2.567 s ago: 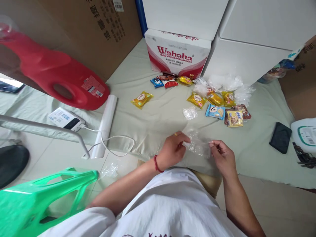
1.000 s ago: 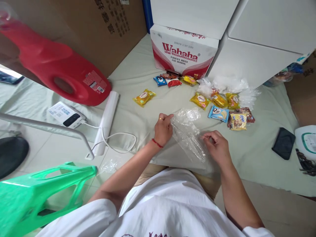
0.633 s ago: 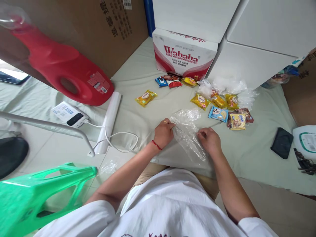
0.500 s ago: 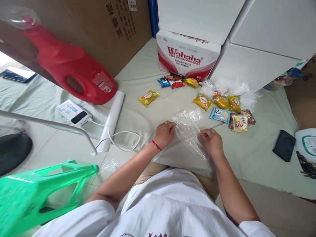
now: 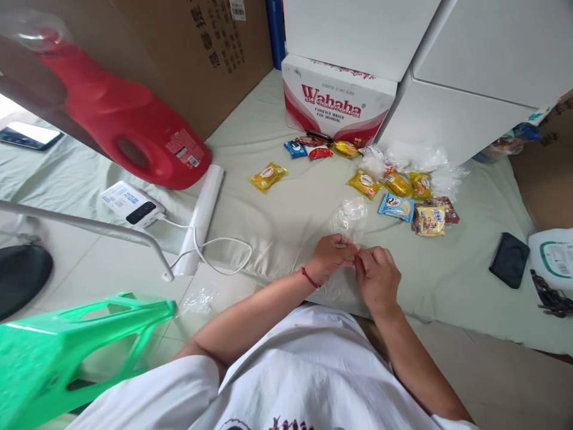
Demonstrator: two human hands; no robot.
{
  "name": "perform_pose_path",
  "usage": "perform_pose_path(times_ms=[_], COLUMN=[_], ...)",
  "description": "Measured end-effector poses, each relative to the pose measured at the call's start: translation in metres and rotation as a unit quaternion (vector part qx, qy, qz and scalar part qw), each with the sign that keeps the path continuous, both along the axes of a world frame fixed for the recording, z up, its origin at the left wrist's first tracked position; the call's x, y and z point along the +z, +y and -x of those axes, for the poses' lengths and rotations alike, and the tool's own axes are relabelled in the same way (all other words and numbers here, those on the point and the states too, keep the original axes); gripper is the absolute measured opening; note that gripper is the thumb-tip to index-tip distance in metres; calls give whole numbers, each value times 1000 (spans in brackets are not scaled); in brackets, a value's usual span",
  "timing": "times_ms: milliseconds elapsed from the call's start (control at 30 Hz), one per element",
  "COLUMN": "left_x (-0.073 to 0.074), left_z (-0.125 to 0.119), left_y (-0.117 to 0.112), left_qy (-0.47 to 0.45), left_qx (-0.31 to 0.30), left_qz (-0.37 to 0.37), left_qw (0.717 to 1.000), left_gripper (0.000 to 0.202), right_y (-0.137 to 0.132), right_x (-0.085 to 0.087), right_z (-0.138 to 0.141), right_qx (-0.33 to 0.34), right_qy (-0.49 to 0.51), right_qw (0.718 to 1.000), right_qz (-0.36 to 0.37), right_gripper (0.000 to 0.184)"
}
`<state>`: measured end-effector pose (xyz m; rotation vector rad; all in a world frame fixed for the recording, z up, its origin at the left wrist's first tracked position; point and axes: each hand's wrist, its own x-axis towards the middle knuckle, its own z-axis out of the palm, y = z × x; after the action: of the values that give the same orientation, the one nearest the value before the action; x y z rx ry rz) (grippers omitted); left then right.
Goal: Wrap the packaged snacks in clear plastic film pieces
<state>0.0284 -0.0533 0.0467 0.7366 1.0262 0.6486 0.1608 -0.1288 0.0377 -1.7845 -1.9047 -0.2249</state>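
My left hand [image 5: 331,258], with a red cord at its wrist, is closed in a pinch on a clear plastic bag [image 5: 350,214]. My right hand [image 5: 379,278] pinches the same bag, and the fingertips of both hands meet. The bag's crumpled part lies on the cloth just beyond the fingers; the gripped part is mostly hidden. Farther out lie a yellow snack packet [image 5: 268,177], a blue wafer packet [image 5: 396,207] and a pale yellow packet [image 5: 430,220]. Several more small snack packets lie near a Wahaba-style red and white carton [image 5: 339,101] lettered "Wahaha".
A green-grey cloth [image 5: 290,209] covers the surface. To the left are a red jug [image 5: 134,128], a power bank [image 5: 133,204] with a white cable, a white roll [image 5: 200,221] and a green stool [image 5: 85,346]. A black wallet-like object [image 5: 509,260] lies right. More clear plastic [image 5: 418,158] is crumpled behind the packets.
My hands have come together from either side of the bag, the left moving right. The bag, spread between them before, is now gathered at the fingertips.
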Motion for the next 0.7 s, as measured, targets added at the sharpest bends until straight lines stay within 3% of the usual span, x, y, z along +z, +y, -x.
perform_pose_path(times_ms=[200, 333, 400, 500, 700], left_x=[-18, -24, -25, -26, -32], left_z=[-5, -4, -3, -3, -10], left_y=[-1, 2, 4, 5, -5], left_qy=[-76, -107, -136, -164, -143], left_qx=[-1, 28, 31, 26, -10], left_qz=[41, 43, 49, 56, 16], left_qw=[996, 993, 989, 985, 989], left_gripper=[26, 30, 36, 43, 35], right_y=[-10, -20, -25, -27, -19], right_x=[-3, 5, 10, 9, -11], right_z=[3, 1, -6, -23, -39], right_qx=[9, 27, 29, -20, -134], right_qy=[-12, 121, 240, 381, 527], right_qw=[1000, 991, 967, 918, 826], right_qz=[26, 52, 76, 111, 148], right_gripper=[17, 18, 20, 22, 34])
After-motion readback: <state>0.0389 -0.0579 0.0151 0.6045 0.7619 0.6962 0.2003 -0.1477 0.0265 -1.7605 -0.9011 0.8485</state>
